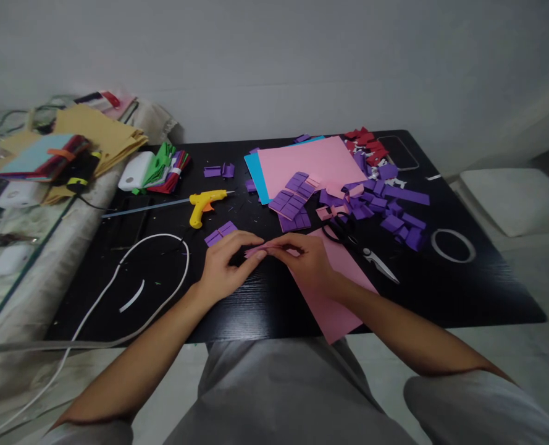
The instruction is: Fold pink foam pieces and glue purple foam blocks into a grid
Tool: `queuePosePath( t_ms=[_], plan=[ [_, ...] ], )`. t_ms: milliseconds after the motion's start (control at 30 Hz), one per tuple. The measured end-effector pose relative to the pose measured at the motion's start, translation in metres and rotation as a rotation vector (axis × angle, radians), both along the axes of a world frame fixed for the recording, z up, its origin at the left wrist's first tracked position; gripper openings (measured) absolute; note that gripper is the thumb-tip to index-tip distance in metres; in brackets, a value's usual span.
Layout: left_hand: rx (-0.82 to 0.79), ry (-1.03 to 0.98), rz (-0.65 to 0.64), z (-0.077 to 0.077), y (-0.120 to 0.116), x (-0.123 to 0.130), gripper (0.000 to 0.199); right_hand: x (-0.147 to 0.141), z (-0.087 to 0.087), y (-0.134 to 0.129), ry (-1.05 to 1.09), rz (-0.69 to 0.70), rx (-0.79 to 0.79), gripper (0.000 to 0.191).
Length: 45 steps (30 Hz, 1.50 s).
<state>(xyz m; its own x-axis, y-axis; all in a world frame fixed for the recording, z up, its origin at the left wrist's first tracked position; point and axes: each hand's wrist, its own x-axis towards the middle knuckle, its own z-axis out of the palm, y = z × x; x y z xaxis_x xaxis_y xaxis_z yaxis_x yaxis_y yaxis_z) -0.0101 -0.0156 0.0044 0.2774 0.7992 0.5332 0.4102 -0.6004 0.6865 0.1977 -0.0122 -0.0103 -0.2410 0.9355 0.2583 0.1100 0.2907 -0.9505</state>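
Between my hands is a small pink paper piece [270, 246], apparently folded, just above the front middle of the table. My left hand [228, 262] pinches its left end between thumb and fingers. At its right end the fingertips of my right hand [309, 259] close on it too. Under my right wrist lies a pink paper sheet [332, 309], partly covered by the arm. A folded purple paper piece [221, 233] rests just beyond my left hand. Black-handled scissors [371, 256] lie with blades apart to the right of my right hand.
A yellow glue gun [204, 206] lies at the left-centre. A white cable [186, 259] loops across the table's left side. Pink sheets [311, 161], purple folded strips [376, 201] and red scraps [365, 145] cover the back right. A tape ring [453, 246] sits farther right.
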Motion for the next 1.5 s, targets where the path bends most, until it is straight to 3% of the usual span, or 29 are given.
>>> queuePosePath(
  t_ms=[233, 400, 633, 833, 1033, 1200, 1400, 1500],
  plan=[
    [0.053, -0.023, -0.027, -0.0024, -0.0022, 0.0018, 0.01, -0.0033, -0.0008, -0.0019, 0.008, -0.014, -0.004, 0.013],
    [0.069, -0.031, 0.016, -0.0008, -0.0013, 0.0, 0.009, -0.0048, 0.0035, -0.0033, 0.124, -0.041, -0.06, 0.02],
    [-0.016, -0.084, 0.071, -0.0042, -0.0002, -0.0003, 0.003, -0.0034, 0.0026, 0.0, 0.139, -0.062, -0.107, 0.021],
    [-0.06, -0.111, 0.057, -0.0038, -0.0005, -0.002, 0.004, -0.0029, 0.003, 0.0003, 0.143, 0.005, -0.08, 0.019],
    [-0.128, -0.17, 0.06, -0.0039, -0.0005, 0.001, 0.003, -0.0052, 0.0036, -0.0038, 0.11, -0.078, -0.01, 0.013],
    [-0.166, -0.213, 0.076, -0.0086, -0.0016, 0.0019, 0.005, -0.0068, 0.0053, -0.0055, 0.141, -0.107, -0.039, 0.013],
    [-0.153, -0.168, 0.056, -0.0062, 0.0002, 0.0027, 0.006, -0.0074, 0.0067, -0.0038, 0.207, 0.023, -0.12, 0.03],
    [-0.089, -0.096, 0.02, -0.0042, -0.0003, 0.0046, 0.005, -0.0083, 0.0067, -0.0038, 0.175, 0.015, -0.085, 0.025]
  ],
)
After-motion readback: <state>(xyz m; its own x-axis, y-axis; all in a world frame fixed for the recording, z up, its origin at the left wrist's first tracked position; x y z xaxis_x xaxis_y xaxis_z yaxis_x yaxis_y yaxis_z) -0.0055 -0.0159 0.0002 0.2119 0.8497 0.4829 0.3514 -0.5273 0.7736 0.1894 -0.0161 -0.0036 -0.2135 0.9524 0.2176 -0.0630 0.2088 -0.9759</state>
